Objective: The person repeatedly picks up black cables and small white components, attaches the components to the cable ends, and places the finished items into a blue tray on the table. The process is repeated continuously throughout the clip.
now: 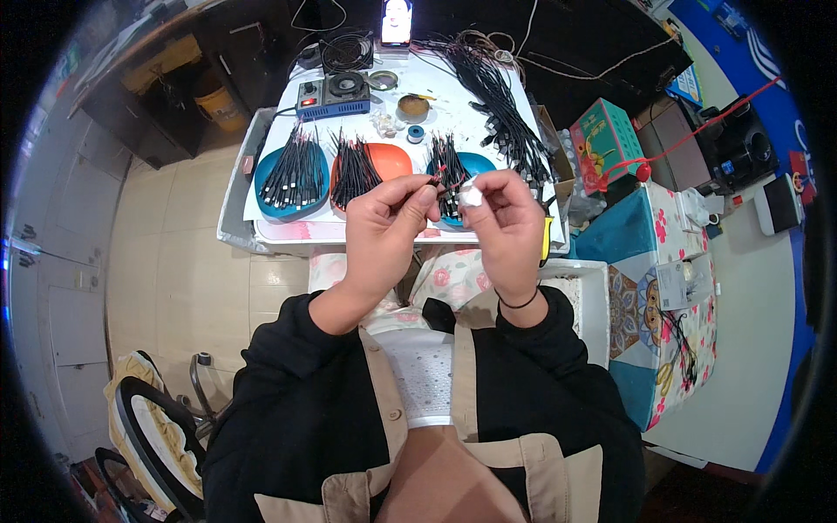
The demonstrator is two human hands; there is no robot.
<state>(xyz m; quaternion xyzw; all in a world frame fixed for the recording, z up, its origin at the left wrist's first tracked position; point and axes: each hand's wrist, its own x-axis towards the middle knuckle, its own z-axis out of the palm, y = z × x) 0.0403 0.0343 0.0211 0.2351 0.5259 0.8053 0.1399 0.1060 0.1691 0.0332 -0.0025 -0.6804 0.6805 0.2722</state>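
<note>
My left hand (392, 222) is closed in a pinch on a thin cable (441, 177) with reddish wire ends, held over the front of the table. Just to its right, my right hand (507, 222) is also pinched, its fingertips close to those wires. A crumpled white piece (471, 193) sits at the right fingertips; whether it is held or wrapped round a finger I cannot tell. Beneath the hands, a bundle of black cables (443, 150) rests in a teal tray (478, 163). More black cables (350, 166) lie in an orange tray (394, 160), others in a blue tray (317, 188) at left.
Behind the trays stand a blue-and-black box device (334, 94) with a knob, a small wire spool (416, 134) and a round brown-filled tin (413, 106). Long black cables (493, 87) drape along the right side. A lit phone (396, 23) stands at the back.
</note>
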